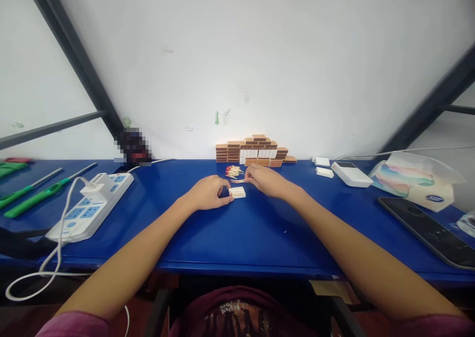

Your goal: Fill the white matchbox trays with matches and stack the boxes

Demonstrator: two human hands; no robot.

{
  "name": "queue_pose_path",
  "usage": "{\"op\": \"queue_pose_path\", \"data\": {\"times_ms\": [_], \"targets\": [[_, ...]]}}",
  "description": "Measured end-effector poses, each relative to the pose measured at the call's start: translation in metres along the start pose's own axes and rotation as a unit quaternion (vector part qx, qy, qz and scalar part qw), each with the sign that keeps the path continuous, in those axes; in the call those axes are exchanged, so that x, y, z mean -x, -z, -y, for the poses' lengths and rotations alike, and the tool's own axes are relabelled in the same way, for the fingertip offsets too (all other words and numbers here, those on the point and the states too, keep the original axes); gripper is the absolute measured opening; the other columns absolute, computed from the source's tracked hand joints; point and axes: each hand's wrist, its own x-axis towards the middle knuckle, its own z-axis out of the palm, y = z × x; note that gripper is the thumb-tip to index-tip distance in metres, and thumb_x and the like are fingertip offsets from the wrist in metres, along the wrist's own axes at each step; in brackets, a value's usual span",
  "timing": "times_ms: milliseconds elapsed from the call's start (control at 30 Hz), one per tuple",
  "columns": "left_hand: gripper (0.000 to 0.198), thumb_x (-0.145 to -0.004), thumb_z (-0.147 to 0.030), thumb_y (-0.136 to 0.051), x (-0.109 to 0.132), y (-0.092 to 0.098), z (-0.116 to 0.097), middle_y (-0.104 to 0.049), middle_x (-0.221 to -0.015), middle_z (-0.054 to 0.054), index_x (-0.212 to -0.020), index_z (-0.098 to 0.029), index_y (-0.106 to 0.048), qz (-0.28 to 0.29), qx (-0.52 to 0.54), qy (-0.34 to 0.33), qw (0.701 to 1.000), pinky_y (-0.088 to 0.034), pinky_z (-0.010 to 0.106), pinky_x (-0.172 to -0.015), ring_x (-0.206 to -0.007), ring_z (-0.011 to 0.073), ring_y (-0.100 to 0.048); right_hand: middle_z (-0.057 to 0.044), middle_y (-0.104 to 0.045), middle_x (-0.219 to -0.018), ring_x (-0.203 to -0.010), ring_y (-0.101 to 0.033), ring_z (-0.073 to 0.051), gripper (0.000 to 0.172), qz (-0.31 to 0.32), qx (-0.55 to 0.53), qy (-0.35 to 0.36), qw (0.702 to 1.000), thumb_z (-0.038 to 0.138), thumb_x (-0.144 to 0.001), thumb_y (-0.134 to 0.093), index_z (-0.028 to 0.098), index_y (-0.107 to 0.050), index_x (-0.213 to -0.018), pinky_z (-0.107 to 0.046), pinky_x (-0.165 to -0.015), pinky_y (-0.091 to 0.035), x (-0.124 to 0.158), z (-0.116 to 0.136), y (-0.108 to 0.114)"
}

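The small white tray (239, 194) lies on the blue desk (245, 238), between the 2 hands and nearer to the left; a few matches lie inside it, red heads toward the left end; the left hand (211, 193) curves around that end, its thumb at the near edge and its index finger at the far edge, so that the grip is narrow and on the tray; the right hand (264, 179) is beyond the tray and to its right, thumb and index finger drawn together on the ends of a few loose matches (237, 181), which point left, just past the tray's far edge.

A heap of matches (233, 171) lies just beyond the hands, red heads mostly to the left; behind it, near the wall (237, 70), stands a stepped stack of matchboxes (233, 152), with a row of white faces in its middle.

At the left of the desk lie a white power strip (89, 213) and 2 green lighters (37, 201); at the right are a white device (352, 176), a plastic packet (408, 178) and a dark phone (426, 228).
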Motion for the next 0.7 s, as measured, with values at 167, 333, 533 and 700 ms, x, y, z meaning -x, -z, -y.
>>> {"op": "queue_pose_path", "data": {"times_ms": [167,333,533,700], "targets": [[0.029,-0.091,-0.047,-0.069,-0.001,0.0,0.002,-0.07,-0.077,0.003,-0.102,-0.021,-0.075,-0.003,-0.015,0.003,1.0,-0.041,0.032,-0.069,-0.077,0.0205,-0.064,-0.011,-0.068,-0.109,-0.092,-0.063,-0.021,0.015,0.028,0.0,0.025,0.999,0.022,-0.107,-0.054,0.015,-0.066,-0.101,-0.029,-0.078,-0.043,0.003,0.013,0.004],[0.029,-0.091,-0.047,-0.07,0.0,0.0,0.004,-0.07,-0.078,0.003,-0.102,-0.021,-0.075,-0.002,-0.012,0.001,1.0,-0.041,0.032,-0.07,-0.078,0.0209,-0.064,-0.01,-0.068,-0.109,-0.09,-0.063,-0.02,0.013,0.061,-0.011,0.032,0.998,0.02,-0.105,-0.055,0.016,-0.066,-0.098,-0.028,-0.076,-0.042,0.007,0.027,0.005],[0.03,-0.091,-0.049,-0.069,0.0,-0.001,0.005,-0.07,-0.079,0.003,-0.103,-0.021,-0.075,-0.006,-0.014,0.0,1.0,-0.042,0.032,-0.07,-0.079,0.021,-0.064,-0.008,-0.068,-0.101,-0.087,-0.06,-0.018,0.014,0.042,-0.057,0.032,0.997,0.019,-0.106,-0.053,0.017,-0.064,-0.097,-0.027,-0.073,-0.04,0.007,0.023,0.007],[0.029,-0.091,-0.048,-0.069,0.0,0.001,0.003,-0.069,-0.077,0.003,-0.1,-0.021,-0.074,-0.001,-0.013,0.0,1.0,-0.041,0.032,-0.068,-0.075,0.0205,-0.063,-0.005,-0.066,-0.096,-0.084,-0.058,-0.017,0.007,0.032,-0.068,0.042,0.996,0.021,-0.102,-0.061,0.018,-0.066,-0.097,-0.026,-0.071,-0.038,0.005,0.013,0.004]]}}
